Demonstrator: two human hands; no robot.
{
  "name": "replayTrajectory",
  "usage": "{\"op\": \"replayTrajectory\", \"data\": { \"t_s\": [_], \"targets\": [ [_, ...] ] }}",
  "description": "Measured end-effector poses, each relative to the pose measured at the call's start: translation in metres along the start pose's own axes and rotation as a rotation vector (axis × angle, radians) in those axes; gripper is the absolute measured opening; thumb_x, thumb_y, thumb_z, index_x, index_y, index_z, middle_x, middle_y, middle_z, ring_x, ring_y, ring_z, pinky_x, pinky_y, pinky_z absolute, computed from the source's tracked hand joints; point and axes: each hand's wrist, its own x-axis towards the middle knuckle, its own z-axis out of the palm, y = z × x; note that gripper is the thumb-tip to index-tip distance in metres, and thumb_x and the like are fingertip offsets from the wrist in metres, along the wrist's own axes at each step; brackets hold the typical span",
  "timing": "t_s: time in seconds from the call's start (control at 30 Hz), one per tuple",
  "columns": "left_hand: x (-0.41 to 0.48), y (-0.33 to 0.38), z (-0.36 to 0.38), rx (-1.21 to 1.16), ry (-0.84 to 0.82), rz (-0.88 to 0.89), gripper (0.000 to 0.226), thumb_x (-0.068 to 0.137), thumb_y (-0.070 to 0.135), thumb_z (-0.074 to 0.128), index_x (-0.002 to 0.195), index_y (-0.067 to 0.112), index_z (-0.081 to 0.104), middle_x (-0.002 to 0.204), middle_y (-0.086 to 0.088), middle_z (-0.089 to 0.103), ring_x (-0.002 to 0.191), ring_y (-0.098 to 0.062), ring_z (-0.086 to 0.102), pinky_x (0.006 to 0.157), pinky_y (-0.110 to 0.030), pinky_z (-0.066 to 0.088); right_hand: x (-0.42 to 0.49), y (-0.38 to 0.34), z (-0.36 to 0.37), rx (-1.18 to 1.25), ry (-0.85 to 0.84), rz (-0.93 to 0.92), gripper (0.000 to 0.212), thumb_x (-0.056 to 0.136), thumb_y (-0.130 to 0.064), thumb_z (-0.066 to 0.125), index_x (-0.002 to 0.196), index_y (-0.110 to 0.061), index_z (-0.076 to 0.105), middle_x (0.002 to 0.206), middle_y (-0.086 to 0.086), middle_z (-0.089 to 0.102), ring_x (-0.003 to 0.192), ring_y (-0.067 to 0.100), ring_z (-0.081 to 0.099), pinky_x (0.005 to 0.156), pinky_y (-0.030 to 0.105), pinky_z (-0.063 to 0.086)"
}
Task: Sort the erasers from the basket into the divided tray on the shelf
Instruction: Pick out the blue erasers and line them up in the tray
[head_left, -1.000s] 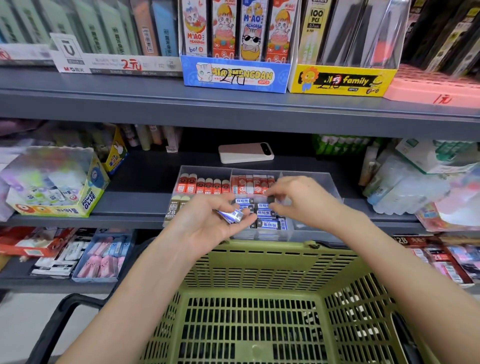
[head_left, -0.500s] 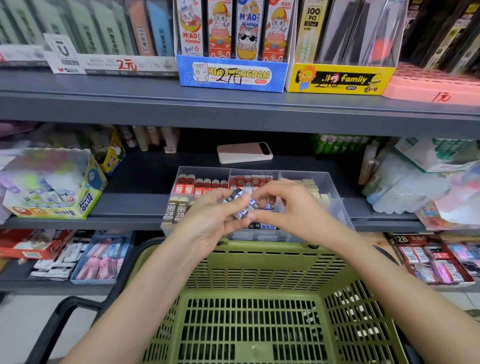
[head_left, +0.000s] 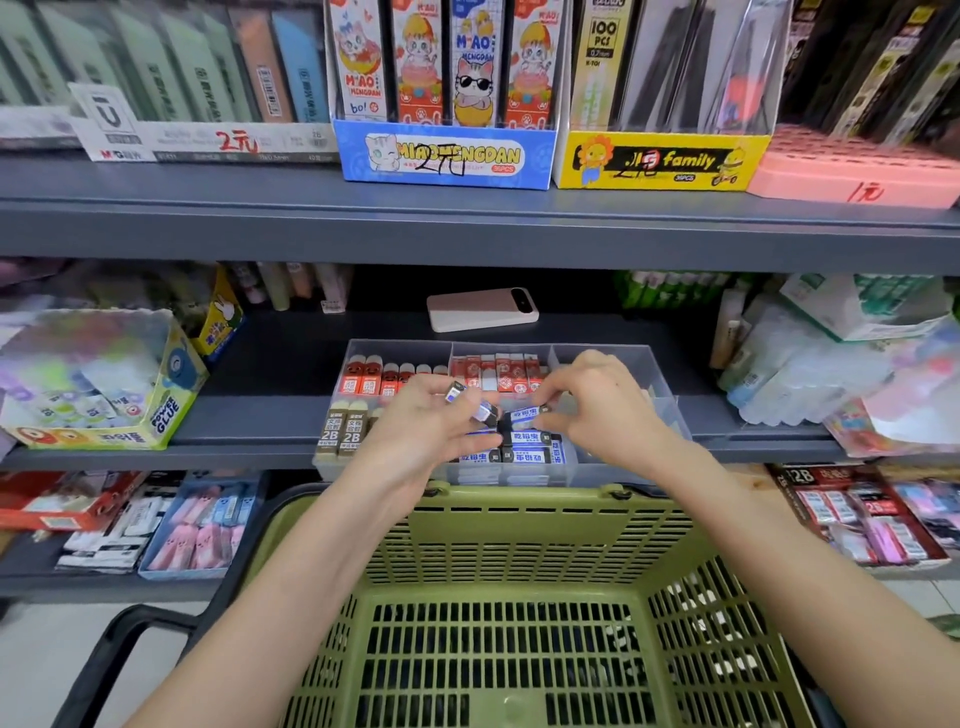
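Note:
A clear divided tray (head_left: 670, 415) stands on the middle shelf, with red, brown 2B and blue-and-white erasers in its compartments. My left hand (head_left: 415, 431) hovers over the tray and holds two blue-and-white erasers (head_left: 470, 402) in its fingers. My right hand (head_left: 597, 410) pinches another blue-and-white eraser (head_left: 524, 414) just above the front middle compartment, where several like ones (head_left: 530, 449) lie. The green basket (head_left: 519, 545) sits below my arms; its visible bottom holds nothing.
A pink power bank (head_left: 480, 309) lies behind the tray. A glue box (head_left: 104, 384) stands at the left, plastic-wrapped packs (head_left: 831, 364) at the right. The upper shelf (head_left: 467, 223) overhangs the tray. More stationery fills the lower shelf.
Both hands came together over the tray's middle. My right hand took one eraser from the left hand's bunch and now holds it over the blue-and-white compartment.

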Motion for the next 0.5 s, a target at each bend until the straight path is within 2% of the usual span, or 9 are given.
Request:
{"op": "replayTrajectory", "data": {
  "t_s": [0.1, 0.17, 0.27, 0.37, 0.43, 0.5],
  "targets": [
    [0.001, -0.005, -0.001, 0.296, 0.071, 0.167, 0.017, 0.085, 0.025, 0.069, 0.094, 0.016, 0.058, 0.097, 0.002, 0.072, 0.085, -0.010, 0.066, 0.076, -0.024, 0.052, -0.001, -0.003, 0.005, 0.099, 0.013, -0.001, 0.016, 0.078, -0.032, 0.072, 0.093, -0.026, 0.072, 0.088, -0.005, 0.061, 0.096, 0.011, 0.045, 0.078, 0.023, 0.021],
    [0.003, -0.006, -0.003, 0.387, 0.119, 0.250, 0.018, 0.078, 0.025, 0.075, 0.090, 0.018, 0.063, 0.095, 0.005, 0.069, 0.083, -0.008, 0.062, 0.072, -0.020, 0.047, -0.003, -0.001, 0.007, 0.110, 0.018, -0.040, 0.008, 0.080, -0.030, 0.069, 0.087, -0.026, 0.074, 0.089, -0.007, 0.067, 0.096, 0.015, 0.049, 0.078, 0.023, 0.023],
    [0.007, -0.007, -0.001, 0.379, 0.117, 0.286, 0.021, 0.074, 0.021, 0.079, 0.090, 0.018, 0.066, 0.096, 0.001, 0.068, 0.086, -0.011, 0.062, 0.076, -0.021, 0.050, -0.007, 0.002, 0.005, 0.280, 0.051, -0.047, 0.011, 0.083, -0.029, 0.067, 0.093, -0.027, 0.072, 0.088, -0.020, 0.064, 0.098, 0.012, 0.049, 0.080, 0.019, 0.029],
    [0.010, -0.007, 0.006, 0.300, 0.078, 0.272, 0.018, 0.073, 0.013, 0.080, 0.086, 0.019, 0.068, 0.088, 0.003, 0.071, 0.079, -0.005, 0.065, 0.071, -0.014, 0.052, -0.010, -0.003, 0.000, 0.594, 0.000, -0.056, 0.019, 0.080, -0.032, 0.071, 0.092, -0.043, 0.064, 0.086, -0.030, 0.063, 0.096, -0.002, 0.052, 0.080, 0.007, 0.034],
    [0.012, -0.009, 0.011, 0.250, 0.058, 0.251, 0.019, 0.073, 0.012, 0.079, 0.088, 0.016, 0.069, 0.087, 0.000, 0.072, 0.079, -0.007, 0.067, 0.072, -0.016, 0.053, -0.012, -0.003, -0.001, 0.626, 0.011, -0.070, 0.023, 0.080, -0.028, 0.072, 0.088, -0.047, 0.062, 0.083, -0.032, 0.063, 0.090, -0.007, 0.053, 0.075, 0.003, 0.034],
    [0.015, -0.010, 0.014, 0.281, 0.053, 0.261, 0.018, 0.074, 0.015, 0.079, 0.089, 0.020, 0.069, 0.089, 0.002, 0.072, 0.082, -0.007, 0.067, 0.073, -0.015, 0.053, -0.012, 0.000, 0.000, 0.596, 0.057, -0.049, 0.018, 0.082, -0.026, 0.070, 0.091, -0.040, 0.066, 0.081, -0.025, 0.063, 0.085, -0.004, 0.050, 0.073, 0.005, 0.034]
  ]
}}
